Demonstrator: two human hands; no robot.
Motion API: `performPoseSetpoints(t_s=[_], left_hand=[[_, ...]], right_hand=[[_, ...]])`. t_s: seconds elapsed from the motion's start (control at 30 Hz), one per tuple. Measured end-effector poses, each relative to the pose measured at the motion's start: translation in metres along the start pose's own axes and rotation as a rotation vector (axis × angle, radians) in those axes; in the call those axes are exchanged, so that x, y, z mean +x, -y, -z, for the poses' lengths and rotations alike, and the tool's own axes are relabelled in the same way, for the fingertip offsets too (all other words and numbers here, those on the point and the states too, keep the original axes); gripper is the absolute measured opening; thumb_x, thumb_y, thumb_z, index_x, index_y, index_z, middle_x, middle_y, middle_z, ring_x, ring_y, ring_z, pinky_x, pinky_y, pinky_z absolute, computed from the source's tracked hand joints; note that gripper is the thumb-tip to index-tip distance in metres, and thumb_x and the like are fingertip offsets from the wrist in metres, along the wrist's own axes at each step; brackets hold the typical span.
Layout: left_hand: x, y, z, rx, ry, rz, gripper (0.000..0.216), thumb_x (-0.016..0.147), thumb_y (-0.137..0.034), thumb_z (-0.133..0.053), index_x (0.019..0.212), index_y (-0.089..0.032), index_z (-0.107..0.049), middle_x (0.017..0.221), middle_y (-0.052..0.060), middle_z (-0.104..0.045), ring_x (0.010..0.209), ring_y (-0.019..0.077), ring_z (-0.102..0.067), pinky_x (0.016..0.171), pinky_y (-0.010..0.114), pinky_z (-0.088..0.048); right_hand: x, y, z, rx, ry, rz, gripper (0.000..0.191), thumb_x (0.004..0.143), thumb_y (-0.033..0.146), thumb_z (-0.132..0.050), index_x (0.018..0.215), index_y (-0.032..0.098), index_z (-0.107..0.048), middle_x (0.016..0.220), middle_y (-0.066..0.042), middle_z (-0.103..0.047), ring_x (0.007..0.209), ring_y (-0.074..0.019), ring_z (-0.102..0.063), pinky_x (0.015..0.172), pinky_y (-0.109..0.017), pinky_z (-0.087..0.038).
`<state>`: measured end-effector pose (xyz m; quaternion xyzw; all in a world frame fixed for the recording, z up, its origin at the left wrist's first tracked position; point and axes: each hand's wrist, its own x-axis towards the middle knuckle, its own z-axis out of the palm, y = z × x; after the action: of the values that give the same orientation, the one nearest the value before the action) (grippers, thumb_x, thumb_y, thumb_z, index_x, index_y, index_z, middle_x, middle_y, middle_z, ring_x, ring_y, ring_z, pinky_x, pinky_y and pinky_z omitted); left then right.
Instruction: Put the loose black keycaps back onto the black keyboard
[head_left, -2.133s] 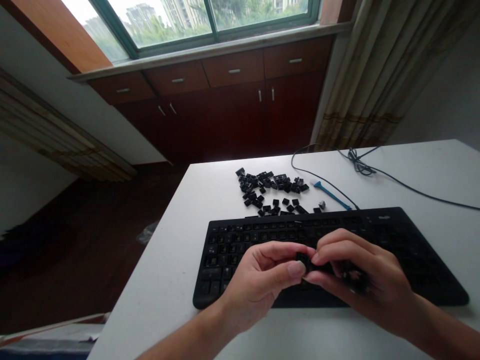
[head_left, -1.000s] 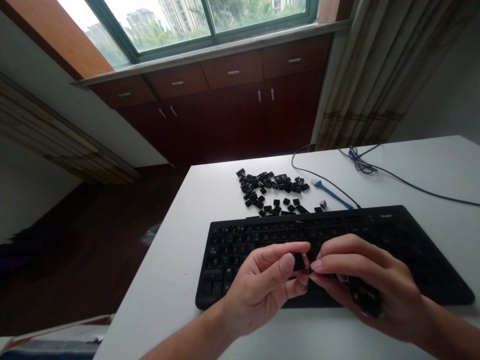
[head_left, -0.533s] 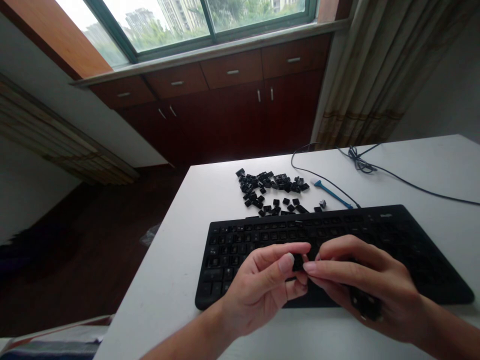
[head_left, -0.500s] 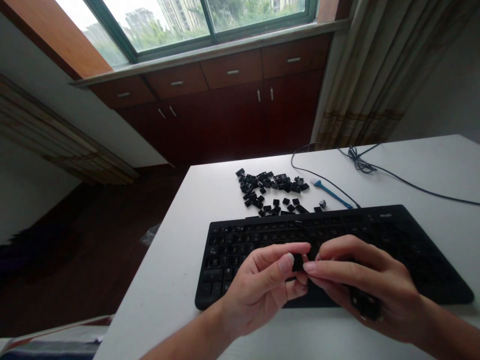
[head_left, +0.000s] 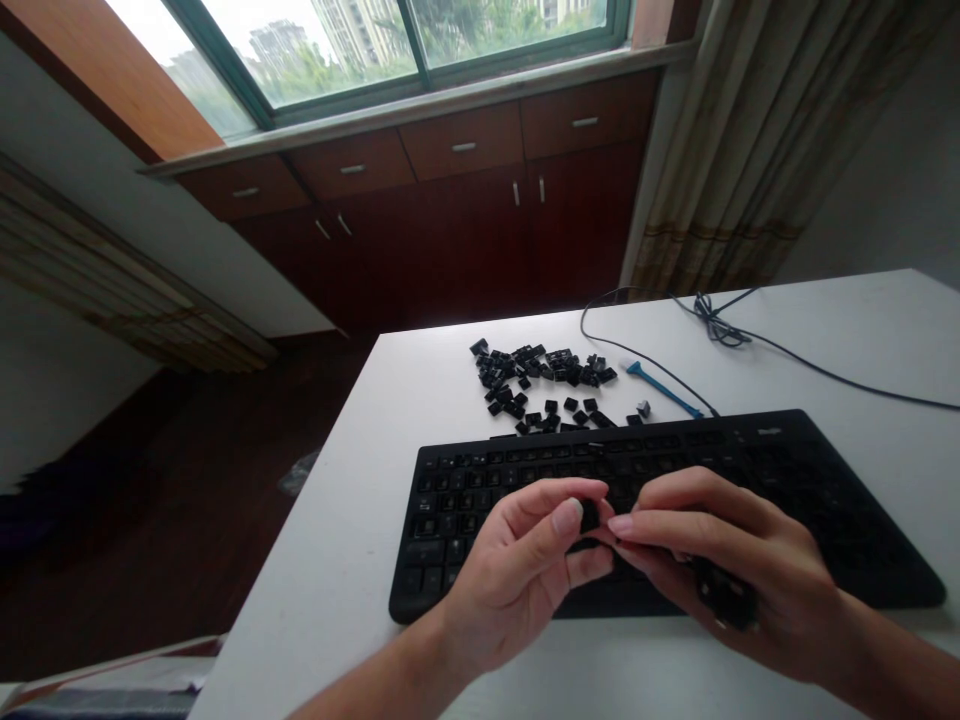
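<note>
My left hand (head_left: 517, 575) is closed, pinching a small black keycap (head_left: 589, 515) between thumb and fingers. Curled close beside it, my right hand (head_left: 739, 570) is shut on a black object (head_left: 726, 598) with small light spots, held against the palm; its kind I cannot make out. The right fingertips are pressed together near the keycap, and whatever is between them is hidden. Both hands hover over a black keyboard (head_left: 411, 583), which shows many open key positions, while some keys at its left end are still fitted. The hands cover its middle.
Behind the keyboard lies a pile of loose black keycaps (head_left: 499, 375). To its right are a blue brush (head_left: 664, 388) and a small grey piece (head_left: 643, 408). A black cable (head_left: 825, 365) runs along the back right of the white table (head_left: 337, 530).
The right fingertips have drawn slightly away from the left ones, and the keycap has turned a little in the left fingers. Objects on the table stay in place.
</note>
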<state>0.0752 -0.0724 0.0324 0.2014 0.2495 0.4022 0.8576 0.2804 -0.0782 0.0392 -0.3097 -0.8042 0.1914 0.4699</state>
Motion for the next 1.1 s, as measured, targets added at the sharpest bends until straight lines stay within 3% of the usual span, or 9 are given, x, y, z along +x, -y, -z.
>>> performPoseSetpoints(t_s=[0.2, 0.37, 0.53, 0.77, 0.9, 1.0, 1.1], left_hand=[[0.005, 0.005, 0.000, 0.178, -0.166, -0.139, 0.017, 0.071, -0.012, -0.085, 0.083, -0.015, -0.074, 0.080, 0.001, -0.074, 0.064, 0.0071, -0.067, 0.063, 0.015, -0.055], [0.005, 0.005, 0.001, 0.330, -0.228, -0.148, 0.016, 0.080, -0.019, -0.080, 0.095, -0.015, -0.079, 0.093, 0.006, -0.076, 0.083, 0.0110, -0.070, 0.076, 0.015, -0.055], [0.004, 0.000, -0.004, 0.297, -0.188, -0.157, 0.019, 0.089, -0.023, -0.069, 0.103, -0.014, -0.079, 0.111, 0.010, -0.075, 0.102, 0.0181, -0.069, 0.094, 0.024, -0.055], [0.003, -0.001, -0.004, 0.310, -0.137, -0.153, 0.020, 0.090, -0.019, -0.068, 0.108, -0.017, -0.077, 0.109, 0.008, -0.076, 0.101, 0.0155, -0.069, 0.094, 0.022, -0.053], [0.004, 0.000, -0.001, 0.381, -0.167, -0.155, 0.022, 0.085, -0.019, -0.074, 0.107, -0.018, -0.077, 0.102, 0.006, -0.077, 0.093, 0.0118, -0.070, 0.087, 0.016, -0.053], [0.005, -0.005, -0.001, 0.368, -0.207, -0.177, 0.020, 0.081, -0.016, -0.078, 0.101, -0.019, -0.078, 0.101, 0.005, -0.078, 0.089, 0.0108, -0.072, 0.084, 0.015, -0.054], [0.006, -0.011, -0.002, 0.331, -0.231, -0.226, 0.021, 0.081, -0.017, -0.078, 0.101, -0.020, -0.077, 0.099, 0.004, -0.078, 0.088, 0.0118, -0.073, 0.084, 0.018, -0.057]], right_hand=[[0.003, 0.001, -0.002, -0.039, -0.038, -0.016, 0.032, 0.082, 0.004, -0.070, 0.111, 0.017, -0.068, 0.091, -0.006, -0.066, 0.070, -0.0114, -0.066, 0.057, -0.019, -0.056], [0.003, -0.001, -0.005, -0.039, -0.014, -0.040, 0.033, 0.083, 0.008, -0.071, 0.114, 0.018, -0.068, 0.093, -0.006, -0.067, 0.069, -0.0107, -0.065, 0.058, -0.018, -0.057], [0.002, -0.006, -0.006, -0.070, -0.046, -0.094, 0.034, 0.084, 0.009, -0.068, 0.116, 0.020, -0.068, 0.095, -0.005, -0.067, 0.071, -0.0123, -0.067, 0.061, -0.021, -0.059], [0.001, -0.008, -0.007, -0.084, -0.054, -0.110, 0.034, 0.084, 0.009, -0.069, 0.116, 0.019, -0.067, 0.097, -0.006, -0.065, 0.073, -0.0129, -0.066, 0.063, -0.022, -0.059], [0.004, -0.009, 0.002, -0.122, -0.034, -0.106, 0.036, 0.084, 0.012, -0.071, 0.119, 0.020, -0.066, 0.099, -0.006, -0.065, 0.073, -0.0134, -0.065, 0.063, -0.024, -0.057], [0.012, -0.011, 0.021, -0.245, -0.153, -0.194, 0.027, 0.086, 0.019, -0.070, 0.113, 0.024, -0.069, 0.102, -0.005, -0.066, 0.068, -0.0127, -0.062, 0.060, -0.026, -0.054], [0.022, -0.018, 0.043, -0.385, -0.391, -0.373, 0.015, 0.089, 0.030, -0.067, 0.103, 0.025, -0.073, 0.095, -0.004, -0.067, 0.062, -0.0119, -0.058, 0.055, -0.027, -0.049]])
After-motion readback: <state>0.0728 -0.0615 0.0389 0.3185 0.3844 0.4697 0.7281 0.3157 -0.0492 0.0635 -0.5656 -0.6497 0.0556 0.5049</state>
